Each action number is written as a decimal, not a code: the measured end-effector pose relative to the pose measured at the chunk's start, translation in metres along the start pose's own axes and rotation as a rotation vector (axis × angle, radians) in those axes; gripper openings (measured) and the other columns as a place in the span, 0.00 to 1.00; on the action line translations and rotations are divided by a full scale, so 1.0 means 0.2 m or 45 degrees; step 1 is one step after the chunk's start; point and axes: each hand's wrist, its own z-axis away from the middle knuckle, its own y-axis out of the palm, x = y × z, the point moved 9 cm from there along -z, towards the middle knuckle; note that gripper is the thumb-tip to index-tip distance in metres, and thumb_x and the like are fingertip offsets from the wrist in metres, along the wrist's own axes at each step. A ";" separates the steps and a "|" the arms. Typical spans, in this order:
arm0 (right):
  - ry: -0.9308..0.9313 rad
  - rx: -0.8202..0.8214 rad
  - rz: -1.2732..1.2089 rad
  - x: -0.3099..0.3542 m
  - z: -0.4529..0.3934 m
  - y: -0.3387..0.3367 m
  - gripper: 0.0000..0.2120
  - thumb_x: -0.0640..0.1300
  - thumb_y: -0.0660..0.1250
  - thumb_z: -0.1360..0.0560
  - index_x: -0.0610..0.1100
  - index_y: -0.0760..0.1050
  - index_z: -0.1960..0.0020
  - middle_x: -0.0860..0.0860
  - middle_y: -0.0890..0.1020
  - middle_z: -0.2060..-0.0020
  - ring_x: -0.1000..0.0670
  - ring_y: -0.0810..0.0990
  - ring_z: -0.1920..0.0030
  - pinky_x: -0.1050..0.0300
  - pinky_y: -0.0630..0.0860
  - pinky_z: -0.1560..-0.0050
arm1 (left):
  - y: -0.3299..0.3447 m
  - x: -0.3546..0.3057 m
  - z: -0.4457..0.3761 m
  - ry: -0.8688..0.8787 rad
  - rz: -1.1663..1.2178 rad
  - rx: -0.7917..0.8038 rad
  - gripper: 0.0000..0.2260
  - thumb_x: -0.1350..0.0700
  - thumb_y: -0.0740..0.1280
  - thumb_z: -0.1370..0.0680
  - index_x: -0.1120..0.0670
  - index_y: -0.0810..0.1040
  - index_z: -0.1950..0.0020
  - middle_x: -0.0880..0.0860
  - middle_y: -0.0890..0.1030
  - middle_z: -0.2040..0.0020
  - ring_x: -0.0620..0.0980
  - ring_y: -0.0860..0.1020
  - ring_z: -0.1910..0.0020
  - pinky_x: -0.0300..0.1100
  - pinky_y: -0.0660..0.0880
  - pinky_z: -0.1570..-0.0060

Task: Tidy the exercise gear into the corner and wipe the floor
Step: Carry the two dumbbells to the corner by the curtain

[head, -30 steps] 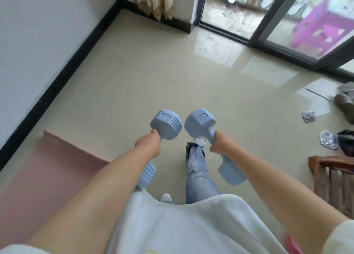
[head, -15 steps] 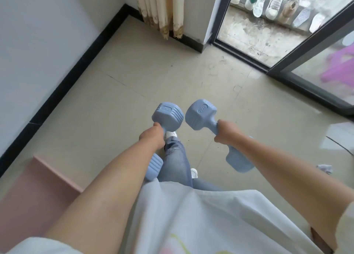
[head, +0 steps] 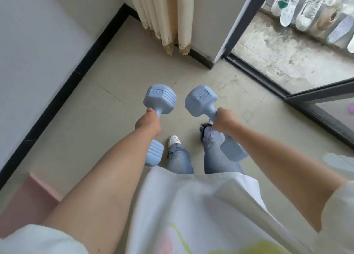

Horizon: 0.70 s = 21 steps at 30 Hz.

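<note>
I carry two light-blue dumbbells above the tiled floor. My left hand [head: 147, 123] grips the handle of the left dumbbell [head: 160, 98], whose front head points toward the corner. My right hand [head: 224, 121] grips the handle of the right dumbbell [head: 200, 102], marked 2KG, tilted with its rear head low beside my right leg. A pink exercise mat [head: 28, 200] lies on the floor at the lower left. The room corner [head: 124, 12] is ahead and to the left, where the two walls meet.
A cream curtain [head: 164, 18] hangs by the corner. A black skirting [head: 63, 87] runs along the left wall. An open sliding door [head: 239, 21] leads to a grey balcony floor with several shoes [head: 308, 10] in a row. Beige tiles [head: 107, 104] lie ahead.
I have walked forward toward the corner, both dumbbells still held. The curtain, corner and balcony door are nearer and larger, and the pink mat has slid back to the lower left.
</note>
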 end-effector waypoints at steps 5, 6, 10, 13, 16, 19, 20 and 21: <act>-0.062 -0.007 0.025 0.07 -0.50 -0.20 0.11 0.33 0.61 0.28 0.41 0.61 0.64 0.50 0.65 0.70 0.49 0.68 0.69 0.60 0.60 0.74 | -0.07 -0.18 -0.31 -0.136 0.086 0.029 0.18 0.64 0.61 0.22 0.63 0.62 0.34 0.60 0.75 0.37 0.60 0.75 0.38 0.48 0.73 0.46; -0.070 -0.015 0.017 0.08 -0.61 -0.22 0.09 0.33 0.61 0.28 0.40 0.62 0.60 0.50 0.64 0.70 0.47 0.70 0.65 0.60 0.60 0.74 | -0.06 -0.22 -0.39 -0.153 0.109 0.030 0.17 0.64 0.61 0.22 0.63 0.62 0.34 0.60 0.75 0.37 0.60 0.76 0.38 0.48 0.73 0.46; -0.076 -0.018 -0.013 0.09 -1.07 -0.19 0.10 0.33 0.62 0.27 0.40 0.61 0.53 0.51 0.64 0.70 0.45 0.70 0.59 0.60 0.60 0.74 | 0.08 -0.33 -0.78 -0.227 0.226 0.044 0.16 0.64 0.62 0.23 0.63 0.63 0.36 0.60 0.76 0.39 0.60 0.76 0.40 0.48 0.73 0.49; -0.062 -0.016 0.019 0.08 -1.43 -0.07 0.10 0.33 0.61 0.27 0.41 0.62 0.51 0.50 0.65 0.69 0.45 0.70 0.58 0.59 0.60 0.73 | 0.26 -0.37 -1.11 -0.274 0.312 0.046 0.17 0.62 0.63 0.23 0.63 0.63 0.36 0.60 0.76 0.38 0.60 0.76 0.40 0.48 0.72 0.48; -0.067 -0.036 0.080 0.08 -1.79 0.10 0.10 0.34 0.61 0.27 0.40 0.66 0.47 0.50 0.66 0.68 0.45 0.70 0.58 0.58 0.61 0.72 | 0.49 -0.37 -1.44 -0.346 0.450 0.031 0.15 0.61 0.63 0.23 0.62 0.63 0.39 0.61 0.76 0.38 0.61 0.76 0.40 0.48 0.73 0.47; -0.096 -0.031 0.134 0.09 -2.17 0.28 0.11 0.35 0.61 0.26 0.39 0.67 0.44 0.49 0.70 0.65 0.44 0.71 0.57 0.60 0.61 0.73 | 0.69 -0.39 -1.82 -0.379 0.579 -0.005 0.12 0.61 0.63 0.23 0.58 0.59 0.48 0.61 0.76 0.38 0.61 0.76 0.40 0.48 0.73 0.47; -0.116 -0.037 0.126 0.12 -2.30 0.33 0.12 0.36 0.61 0.25 0.38 0.67 0.42 0.46 0.74 0.59 0.43 0.73 0.55 0.60 0.64 0.69 | 0.74 -0.39 -1.95 -0.394 0.637 -0.033 0.12 0.61 0.64 0.23 0.58 0.59 0.48 0.61 0.76 0.38 0.61 0.76 0.39 0.48 0.73 0.47; -0.137 -0.051 0.116 0.14 -2.46 0.37 0.14 0.36 0.61 0.25 0.37 0.67 0.40 0.44 0.77 0.53 0.42 0.75 0.52 0.59 0.66 0.64 | 0.79 -0.40 -2.10 -0.398 0.676 -0.065 0.12 0.60 0.64 0.23 0.59 0.61 0.47 0.61 0.75 0.37 0.61 0.76 0.39 0.48 0.73 0.46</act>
